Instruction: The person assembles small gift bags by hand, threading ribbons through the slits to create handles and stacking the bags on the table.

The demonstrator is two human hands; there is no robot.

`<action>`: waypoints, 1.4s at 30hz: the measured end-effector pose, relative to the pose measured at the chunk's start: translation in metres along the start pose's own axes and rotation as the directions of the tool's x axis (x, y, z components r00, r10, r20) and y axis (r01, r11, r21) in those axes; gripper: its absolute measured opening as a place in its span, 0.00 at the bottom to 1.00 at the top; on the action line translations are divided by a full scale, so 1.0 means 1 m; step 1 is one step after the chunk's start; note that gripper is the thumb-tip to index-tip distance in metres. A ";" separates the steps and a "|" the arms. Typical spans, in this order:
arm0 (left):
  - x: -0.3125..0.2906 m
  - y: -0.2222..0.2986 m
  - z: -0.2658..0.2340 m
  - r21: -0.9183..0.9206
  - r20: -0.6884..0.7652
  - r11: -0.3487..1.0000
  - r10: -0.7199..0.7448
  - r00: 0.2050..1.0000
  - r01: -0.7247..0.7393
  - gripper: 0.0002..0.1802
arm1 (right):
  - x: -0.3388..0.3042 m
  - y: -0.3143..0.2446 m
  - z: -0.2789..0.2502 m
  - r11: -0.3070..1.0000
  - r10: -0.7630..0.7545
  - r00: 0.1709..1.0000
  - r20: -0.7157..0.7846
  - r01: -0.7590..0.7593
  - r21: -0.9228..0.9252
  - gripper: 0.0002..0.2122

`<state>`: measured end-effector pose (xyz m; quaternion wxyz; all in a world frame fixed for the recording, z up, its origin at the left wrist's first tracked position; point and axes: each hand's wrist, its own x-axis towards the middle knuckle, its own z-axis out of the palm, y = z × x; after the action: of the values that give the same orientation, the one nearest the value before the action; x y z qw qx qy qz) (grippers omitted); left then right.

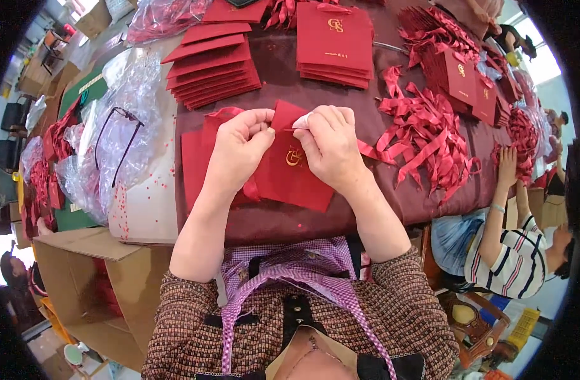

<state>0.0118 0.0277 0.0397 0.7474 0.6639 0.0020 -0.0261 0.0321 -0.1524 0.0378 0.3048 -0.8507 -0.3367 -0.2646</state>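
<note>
A flat red paper bag (302,185) with gold lettering lies tilted on the dark red cloth in front of me. My left hand (239,151) is closed in a pinch at its upper left edge. My right hand (334,147), with white wrapping on a fingertip, pinches the bag's upper right edge; any ribbon end between these fingers is too small to make out. Under my left wrist, more red bags (192,166) and a piece of red ribbon partly show. To the right of my right hand sits a loose heap of red ribbons (426,139).
Beyond my hands stand a fanned stack of red bags (214,75) and a neat stack (334,41). Clear plastic wrapping (128,120) and glasses (119,136) lie left. An open cardboard box (97,285) is lower left. A co-worker's hand (507,166) touches ribbons at right.
</note>
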 end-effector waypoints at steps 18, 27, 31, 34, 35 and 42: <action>-0.005 -0.002 0.000 0.117 0.105 0.991 0.059 0.993 -0.072 0.19 | -0.002 0.003 0.002 1.000 0.011 1.000 -0.028 -0.012 -0.020 0.06; -0.009 -0.007 0.009 0.293 0.059 0.938 0.178 0.982 -0.188 0.14 | -0.003 -0.007 0.005 0.976 -0.059 0.998 -0.027 0.052 -0.213 0.05; -0.008 -0.019 0.015 0.284 0.063 0.914 0.284 0.957 -0.290 0.15 | -0.006 -0.014 0.005 0.970 -0.038 0.999 0.035 0.045 -0.239 0.06; -0.010 -0.004 0.015 0.185 0.040 0.975 0.117 0.992 -0.123 0.11 | -0.003 -0.004 0.005 0.989 -0.007 1.000 -0.007 0.006 -0.146 0.05; -0.009 -0.003 0.013 0.150 0.061 0.985 0.082 0.995 -0.090 0.11 | -0.003 -0.002 0.003 0.998 0.043 0.999 -0.003 -0.043 -0.054 0.05; -0.005 -0.014 0.009 0.217 0.076 0.958 0.172 0.982 -0.185 0.14 | -0.003 0.004 -0.002 0.994 0.081 0.997 0.003 -0.081 0.074 0.05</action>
<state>0.0063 0.0171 0.0271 0.6671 0.7401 -0.0820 0.0227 0.0327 -0.1574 0.0357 0.3464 -0.8519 -0.3115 -0.2392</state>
